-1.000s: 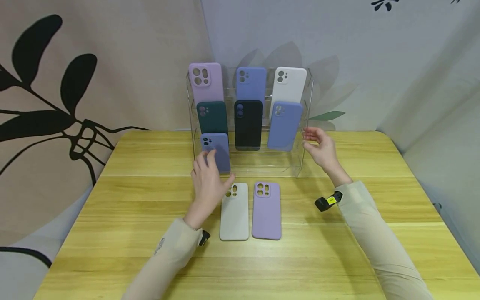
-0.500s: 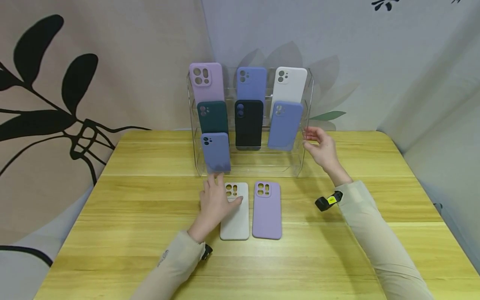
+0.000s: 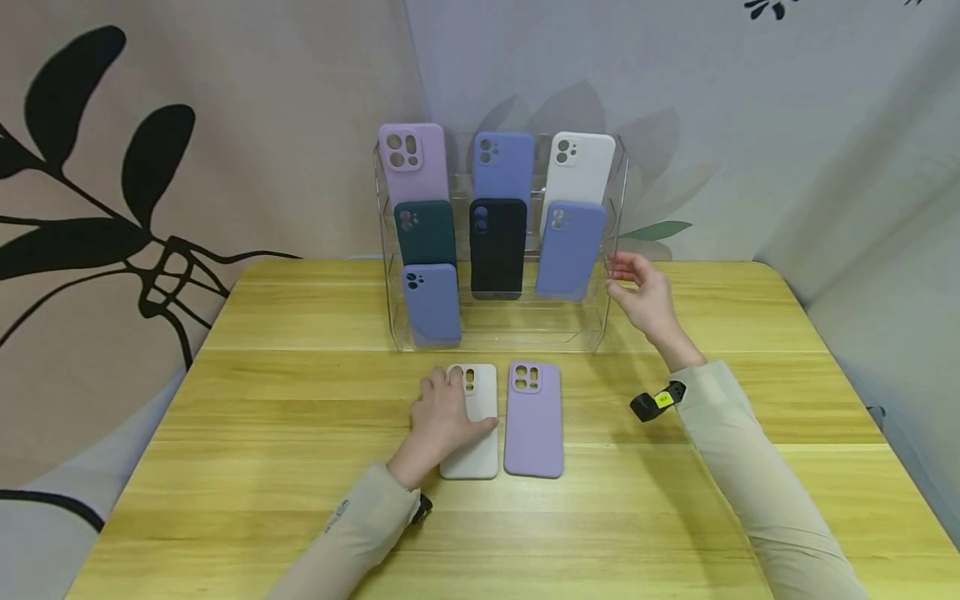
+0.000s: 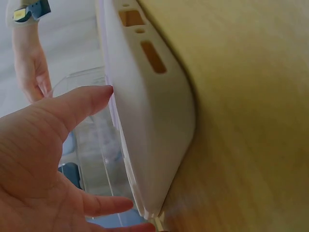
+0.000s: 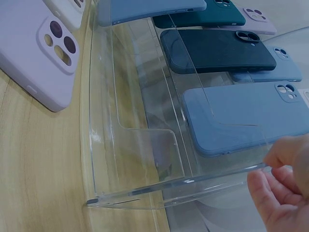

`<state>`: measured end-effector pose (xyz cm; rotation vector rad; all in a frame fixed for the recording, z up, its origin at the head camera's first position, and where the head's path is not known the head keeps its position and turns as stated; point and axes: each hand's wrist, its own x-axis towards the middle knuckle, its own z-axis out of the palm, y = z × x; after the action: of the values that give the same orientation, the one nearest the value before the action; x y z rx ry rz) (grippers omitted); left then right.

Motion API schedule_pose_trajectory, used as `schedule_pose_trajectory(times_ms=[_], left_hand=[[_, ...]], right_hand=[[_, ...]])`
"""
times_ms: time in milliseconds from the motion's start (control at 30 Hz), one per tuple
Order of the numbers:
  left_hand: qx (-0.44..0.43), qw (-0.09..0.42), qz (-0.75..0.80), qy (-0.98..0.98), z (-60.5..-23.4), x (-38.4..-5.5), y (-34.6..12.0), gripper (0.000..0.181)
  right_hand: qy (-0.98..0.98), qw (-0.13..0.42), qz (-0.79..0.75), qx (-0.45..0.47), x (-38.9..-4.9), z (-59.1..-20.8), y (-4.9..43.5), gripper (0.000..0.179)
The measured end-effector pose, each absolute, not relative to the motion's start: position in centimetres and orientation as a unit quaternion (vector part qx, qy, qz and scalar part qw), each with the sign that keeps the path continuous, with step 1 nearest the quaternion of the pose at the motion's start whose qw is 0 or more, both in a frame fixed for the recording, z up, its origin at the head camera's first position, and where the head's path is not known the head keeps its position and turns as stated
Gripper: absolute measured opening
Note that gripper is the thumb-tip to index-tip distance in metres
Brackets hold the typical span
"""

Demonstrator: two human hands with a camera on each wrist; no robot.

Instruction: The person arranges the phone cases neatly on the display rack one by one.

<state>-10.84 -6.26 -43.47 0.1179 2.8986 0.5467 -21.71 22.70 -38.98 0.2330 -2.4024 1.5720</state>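
Observation:
My left hand [image 3: 441,421] is over the white phone case [image 3: 480,457], which lies flat on the table. In the left wrist view, its thumb and fingers are spread along the case [image 4: 159,111], not curled round it. Beside that case lies a lilac phone case [image 3: 534,433]. My right hand [image 3: 647,304] pinches the right side edge of the clear acrylic display stand [image 3: 517,340]. In the right wrist view, thumb and fingers meet at the rim of the stand's side panel [image 5: 164,188]. On the bottom tier, a blue phone case [image 3: 432,308] stands at the left.
Higher tiers bear a dark green case [image 3: 425,233], a black case [image 3: 498,250], a blue case [image 3: 572,250], a large lilac case [image 3: 412,179], another blue case [image 3: 504,167] and a white case [image 3: 581,175]. The wooden table [image 3: 225,417] reaches back to a patterned cloth.
My left hand has come down from the blue case on the stand's bottom tier to the white case on the table. The right hand stays at the stand's side.

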Motion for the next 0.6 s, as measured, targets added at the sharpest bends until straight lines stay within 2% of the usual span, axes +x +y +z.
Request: schedule_pose_trajectory(times_ms=[367,600], left_hand=[[0.038,0.099,0.184,0.977,-43.7,-11.0,-5.9,0.096],[0.036,0.105,0.182,0.977,-43.8,-11.5,-5.6,0.093]], right_hand=[[-0.822,0.123,0.55,0.082,-20.6,-37.2,21.8,0.035],[-0.826,0.127,0.543,0.08,-21.6,-38.8,22.6,0.036]])
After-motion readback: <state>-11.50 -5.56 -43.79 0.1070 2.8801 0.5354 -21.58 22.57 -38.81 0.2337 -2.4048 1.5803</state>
